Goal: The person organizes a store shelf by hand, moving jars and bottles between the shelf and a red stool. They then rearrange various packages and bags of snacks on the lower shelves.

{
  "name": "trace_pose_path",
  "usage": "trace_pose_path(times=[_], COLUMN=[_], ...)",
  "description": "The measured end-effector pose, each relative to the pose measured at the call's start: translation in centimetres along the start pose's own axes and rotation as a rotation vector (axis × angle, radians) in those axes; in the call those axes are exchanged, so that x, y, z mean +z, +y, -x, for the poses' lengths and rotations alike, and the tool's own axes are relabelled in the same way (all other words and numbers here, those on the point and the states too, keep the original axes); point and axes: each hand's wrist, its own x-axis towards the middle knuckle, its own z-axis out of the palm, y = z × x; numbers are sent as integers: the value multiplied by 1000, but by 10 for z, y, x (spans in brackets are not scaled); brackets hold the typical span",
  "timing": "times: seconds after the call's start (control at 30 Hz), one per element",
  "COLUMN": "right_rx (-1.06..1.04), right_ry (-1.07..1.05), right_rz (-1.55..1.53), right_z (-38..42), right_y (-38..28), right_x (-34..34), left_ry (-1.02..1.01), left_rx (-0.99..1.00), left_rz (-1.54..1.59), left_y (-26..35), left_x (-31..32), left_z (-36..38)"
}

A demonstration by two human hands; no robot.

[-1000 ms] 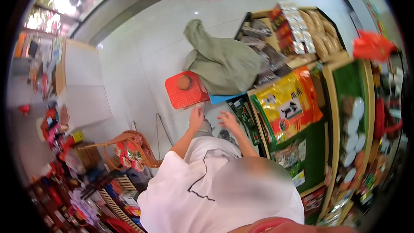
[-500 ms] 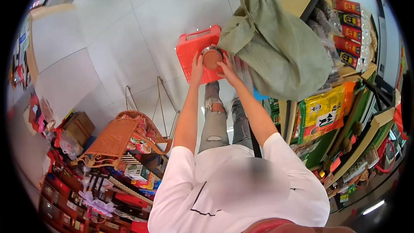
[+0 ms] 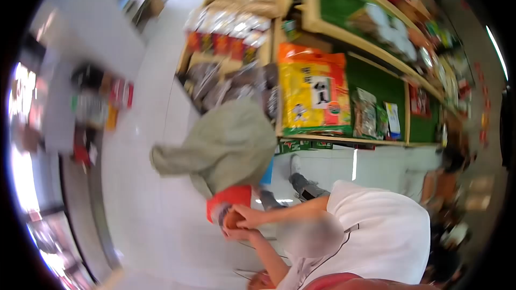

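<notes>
A round jar with a brown top point(image 3: 233, 219) is held between both hands at the lower middle. My right hand point(image 3: 249, 217) is on its upper side in the view, and my left hand point(image 3: 236, 232) wraps its lower side. Motion blur softens the fingers. A red plastic case point(image 3: 230, 197) lies just beyond the jar, partly covered by a grey-green cloth sack point(image 3: 231, 139).
A wooden shelf unit point(image 3: 349, 32) with green lining spans the top right. On it are a yellow and orange packet point(image 3: 313, 91), dark bagged goods point(image 3: 236, 83) and red-labelled packs point(image 3: 220, 43). Blurred boxes point(image 3: 102, 99) stand at the left.
The view has swung to the right, so the shelf now lies at the top and my arms reach in from the right. Both hands still hold the jar near the red case.
</notes>
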Motion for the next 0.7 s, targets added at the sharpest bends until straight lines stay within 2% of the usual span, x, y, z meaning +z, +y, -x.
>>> trace_pose_path(times=[0.03, 0.13, 0.27, 0.37, 0.43, 0.57, 0.63, 0.67, 0.7], right_rx=[-67, -155, -410, -541, -592, -801, -734, -782, -826], right_ry=[23, 81, 360, 503, 556, 730, 796, 832, 920], right_rz=[-35, -214, -280, -267, -213, -191, -203, -261, -177], right_z=[11, 36, 74, 134, 182, 254, 298, 313, 324], right_y=[-23, -65, -138, -180, -202, -210, -221, -226, -227], right_x=[-14, -66, -171, -264, -328, -432, -476, -495, -514], left_ry=[120, 6, -350, -641, -781, -1026, -1194, -1275, -1364], left_rx=[159, 327, 518, 553, 576, 699, 849, 859, 869], left_rz=[-94, -111, -54, 51, 35, 23, 2, -12, -29], left_y=[31, 44, 60, 49, 41, -3, -22, -27, -32], left_x=[27, 66, 144, 198, 225, 276, 299, 311, 323], left_z=[50, 101, 203, 287, 373, 479, 517, 539, 561])
